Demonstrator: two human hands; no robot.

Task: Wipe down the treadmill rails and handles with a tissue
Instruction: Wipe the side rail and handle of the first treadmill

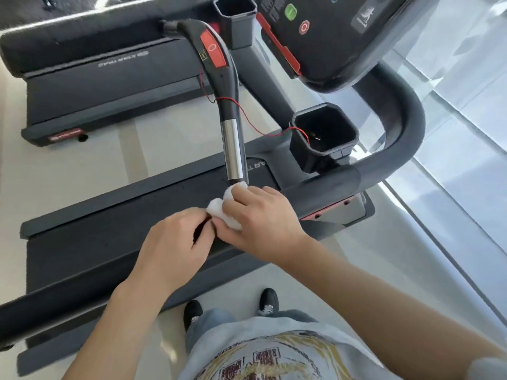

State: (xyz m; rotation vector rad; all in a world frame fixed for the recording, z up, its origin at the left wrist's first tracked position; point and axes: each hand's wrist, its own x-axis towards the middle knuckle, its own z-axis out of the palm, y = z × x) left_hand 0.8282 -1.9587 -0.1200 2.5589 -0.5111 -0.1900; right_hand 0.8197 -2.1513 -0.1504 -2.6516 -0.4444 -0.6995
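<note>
- Curled round the near end of the handle, the left hand (175, 239) sits just left of the tissue; its fingertips touch the wad's edge, though whether it clasps the bar itself or only steadies it cannot be told.
- Beside it, the right hand (263, 226) grasps the white tissue (223, 212), which is bunched and pressed against the handle (233, 144) just below its chrome section.
- Step in hand, as a judgement: wiping the lowest stretch of this centre handle. The chrome part, the black upper part with the red panel (213, 50) and the padded side rail (395, 138) to the right of the grip all look left to do.
- Next move probably calls for sliding the tissue away from the body along the chrome, keeping it wrapped round the bar and clear of the thin red cord (247, 119) that crosses above the grip.
- Beyond the grip and to its right, a black cup holder (323, 133) takes the cord's end; a small clip seems to lie inside.
- Further off, a second cup holder (236, 12) shows nothing inside.
</note>
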